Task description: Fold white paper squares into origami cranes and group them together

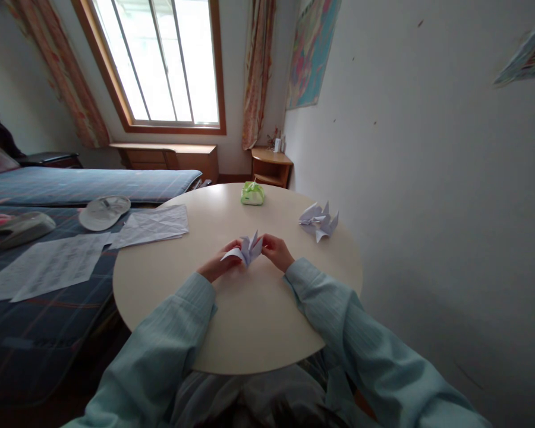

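Note:
A folded white paper crane (248,249) is held between my two hands, just above the middle of the round table (160,285). My left hand (220,261) is closed on the crane's left side, with one curved wing over the fingers. On the other side my right hand (276,251) pinches its right edge, the fingertips partly behind the paper. Farther right on the table lie folded paper cranes (320,221) in a small group; how many overlap there I cannot tell.
A green tissue pack (252,194) stands at the table's far side. Paper sheets (154,226) lie over its left edge, with printed sheets (62,264) on the bed beside it. A white cap (104,213) rests on the bed. The wall (428,196) borders the table's right.

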`<state>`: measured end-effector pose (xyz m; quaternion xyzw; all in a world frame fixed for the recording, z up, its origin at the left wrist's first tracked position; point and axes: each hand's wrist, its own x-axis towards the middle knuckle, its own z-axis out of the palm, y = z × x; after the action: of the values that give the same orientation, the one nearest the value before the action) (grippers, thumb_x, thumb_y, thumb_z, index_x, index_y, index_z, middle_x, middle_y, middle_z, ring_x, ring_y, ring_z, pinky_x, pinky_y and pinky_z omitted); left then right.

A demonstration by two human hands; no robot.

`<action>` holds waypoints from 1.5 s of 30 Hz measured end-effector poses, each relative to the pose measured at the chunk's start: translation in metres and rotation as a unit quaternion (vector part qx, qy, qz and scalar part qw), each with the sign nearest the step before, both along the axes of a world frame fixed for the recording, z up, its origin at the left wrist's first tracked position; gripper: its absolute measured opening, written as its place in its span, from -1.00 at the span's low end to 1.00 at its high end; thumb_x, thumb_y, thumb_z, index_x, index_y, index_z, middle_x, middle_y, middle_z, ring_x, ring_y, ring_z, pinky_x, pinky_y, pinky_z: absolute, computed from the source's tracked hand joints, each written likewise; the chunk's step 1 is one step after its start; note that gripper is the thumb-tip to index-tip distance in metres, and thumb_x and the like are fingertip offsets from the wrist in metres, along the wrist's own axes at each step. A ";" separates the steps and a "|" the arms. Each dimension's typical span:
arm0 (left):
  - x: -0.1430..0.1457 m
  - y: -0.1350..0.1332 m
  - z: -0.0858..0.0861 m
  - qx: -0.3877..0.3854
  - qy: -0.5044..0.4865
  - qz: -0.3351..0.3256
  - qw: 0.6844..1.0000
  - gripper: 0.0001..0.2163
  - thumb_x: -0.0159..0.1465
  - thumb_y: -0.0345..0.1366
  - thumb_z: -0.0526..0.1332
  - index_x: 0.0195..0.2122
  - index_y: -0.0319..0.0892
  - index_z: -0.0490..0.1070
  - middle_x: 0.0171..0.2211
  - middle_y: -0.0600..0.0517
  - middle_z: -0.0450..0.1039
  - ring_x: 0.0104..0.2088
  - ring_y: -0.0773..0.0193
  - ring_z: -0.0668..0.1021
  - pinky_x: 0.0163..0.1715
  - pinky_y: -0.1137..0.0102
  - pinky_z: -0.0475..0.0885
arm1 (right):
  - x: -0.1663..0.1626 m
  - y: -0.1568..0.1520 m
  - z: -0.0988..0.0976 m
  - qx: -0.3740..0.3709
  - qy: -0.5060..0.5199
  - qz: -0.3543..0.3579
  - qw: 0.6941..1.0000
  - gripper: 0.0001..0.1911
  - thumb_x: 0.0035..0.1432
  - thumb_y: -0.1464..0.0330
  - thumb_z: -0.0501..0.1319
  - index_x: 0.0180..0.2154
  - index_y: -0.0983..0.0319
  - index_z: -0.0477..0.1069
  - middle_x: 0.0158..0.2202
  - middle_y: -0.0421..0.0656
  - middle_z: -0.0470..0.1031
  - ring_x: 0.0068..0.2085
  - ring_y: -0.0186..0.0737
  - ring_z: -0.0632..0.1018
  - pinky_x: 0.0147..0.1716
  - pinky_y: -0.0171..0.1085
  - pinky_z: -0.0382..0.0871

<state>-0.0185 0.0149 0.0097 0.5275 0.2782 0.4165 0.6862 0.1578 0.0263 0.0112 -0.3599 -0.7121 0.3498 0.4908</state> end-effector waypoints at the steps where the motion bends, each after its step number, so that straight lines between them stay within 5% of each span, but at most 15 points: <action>1: 0.000 -0.001 0.002 0.000 0.002 0.008 1.000 -0.79 -0.09 -0.32 0.29 -0.43 -0.22 0.30 -0.52 0.12 0.26 -0.53 0.47 0.32 -0.56 0.57 0.20 | 0.000 0.001 -0.001 -0.001 0.005 -0.001 1.000 -0.92 -0.11 0.39 0.15 -0.50 0.29 0.35 -0.54 -0.23 0.40 -0.50 -0.40 0.40 -0.49 -0.39 0.30; 12: 0.006 -0.003 0.008 -0.013 0.054 0.057 0.997 -0.71 -0.20 -0.43 0.34 -0.42 -0.25 0.35 -0.44 0.08 0.37 -0.42 0.40 0.39 -0.40 0.52 0.25 | 0.001 0.002 -0.001 -0.017 -0.003 -0.032 0.999 -0.78 -0.09 0.23 0.16 -0.53 0.28 0.32 -0.56 -0.24 0.37 -0.53 -0.41 0.36 -0.53 -0.40 0.26; 18: 0.005 -0.001 0.002 -0.029 0.045 0.009 0.999 -0.71 -0.20 -0.40 0.36 -0.43 -0.24 0.33 -0.51 0.10 0.37 -0.49 0.41 0.41 -0.47 0.52 0.23 | 0.003 0.002 0.001 0.006 0.003 -0.067 0.998 -0.70 -0.08 0.15 0.16 -0.57 0.26 0.28 -0.57 -0.23 0.35 -0.51 -0.39 0.36 -0.52 -0.40 0.25; 24: 0.004 0.006 -0.008 -0.035 0.028 -0.023 0.999 -0.67 -0.21 -0.41 0.38 -0.40 -0.24 0.32 -0.49 0.08 0.41 -0.47 0.39 0.45 -0.45 0.52 0.26 | 0.003 0.001 0.004 0.006 0.048 -0.104 0.993 -0.71 -0.09 0.27 0.16 -0.26 0.23 0.29 -0.61 -0.32 0.28 -0.57 -0.42 0.32 -0.56 -0.41 0.24; 29: 0.005 0.002 -0.002 -0.013 0.044 -0.018 0.999 -0.65 -0.18 -0.37 0.37 -0.34 -0.28 0.36 -0.44 0.03 0.42 -0.42 0.37 0.45 -0.36 0.48 0.29 | 0.004 0.005 0.002 0.001 0.024 -0.109 0.994 -0.83 -0.07 0.29 0.12 -0.43 0.25 0.38 -0.51 -0.22 0.40 -0.50 -0.38 0.37 -0.52 -0.39 0.28; 39: 0.002 -0.002 0.007 -0.024 0.018 0.043 0.999 -0.67 -0.18 -0.38 0.36 -0.36 -0.23 0.35 -0.47 0.09 0.39 -0.45 0.40 0.44 -0.38 0.50 0.28 | 0.006 0.008 -0.005 0.021 0.006 -0.101 0.995 -0.72 -0.11 0.49 0.07 -0.30 0.22 0.41 -0.37 -0.21 0.48 -0.36 -0.35 0.47 -0.28 -0.31 0.38; 45: 0.005 0.000 0.002 0.014 0.037 0.031 0.999 -0.67 -0.15 -0.38 0.35 -0.33 -0.24 0.35 -0.42 0.05 0.41 -0.39 0.36 0.44 -0.33 0.47 0.28 | 0.007 0.005 0.000 0.066 -0.033 -0.117 0.990 -0.80 -0.07 0.45 0.11 -0.36 0.19 0.45 -0.26 -0.16 0.47 -0.22 -0.29 0.46 -0.34 -0.31 0.40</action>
<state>-0.0139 0.0153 0.0122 0.5432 0.3133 0.4215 0.6550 0.1650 0.0318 0.0113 -0.4189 -0.7027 0.2299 0.5272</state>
